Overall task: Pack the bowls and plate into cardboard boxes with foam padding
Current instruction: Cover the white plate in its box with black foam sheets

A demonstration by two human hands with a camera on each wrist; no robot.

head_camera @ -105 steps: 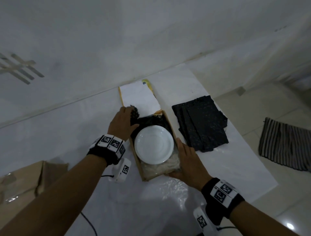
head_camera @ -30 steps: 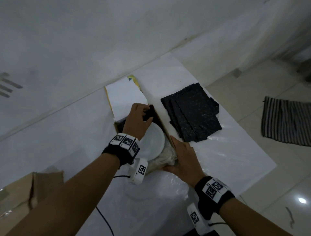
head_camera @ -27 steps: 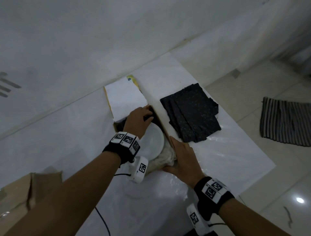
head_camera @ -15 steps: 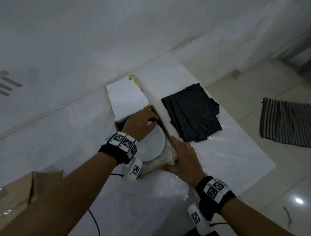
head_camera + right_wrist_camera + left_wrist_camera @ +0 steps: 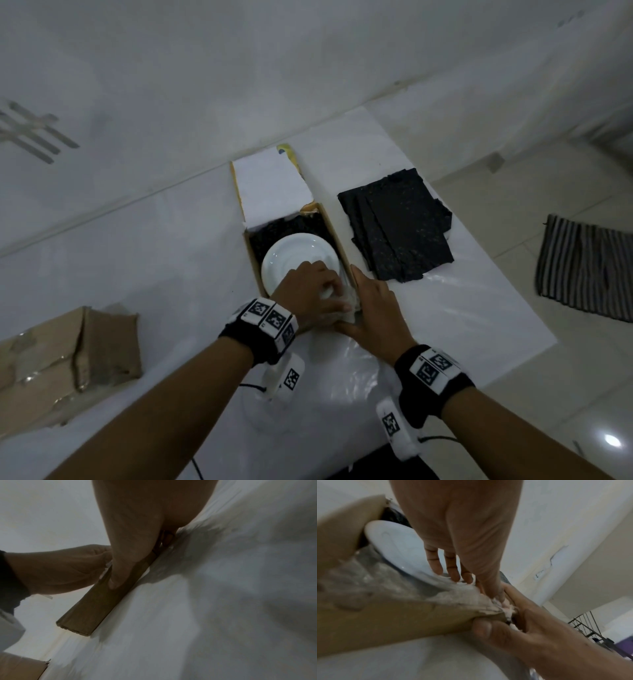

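A white plate (image 5: 294, 257) lies in a shallow cardboard box (image 5: 251, 253) on black foam (image 5: 284, 224) that shows at the box's far end. Crumpled clear wrapping (image 5: 359, 574) fills the near end. My left hand (image 5: 327, 291) lies over the plate's near right edge, and its straight fingers (image 5: 452, 572) press down where the plate's rim meets the wrapping. My right hand (image 5: 373, 308) braces the box's near right corner. Its fingers lie flat along the outside of the right wall, and its thumb (image 5: 116, 580) presses the near wall (image 5: 96, 608).
A stack of black foam sheets (image 5: 397, 229) lies right of the box. The box's white lid flap (image 5: 270, 188) lies open behind it. A torn cardboard box (image 5: 68, 349) sits at the left. The table edge runs close on the right, above a striped cloth (image 5: 585, 267) on the floor.
My left hand has moved from the far end of the box, where it pushed black foam down, back to the plate's near right edge. The right hand has stayed on the box's corner.
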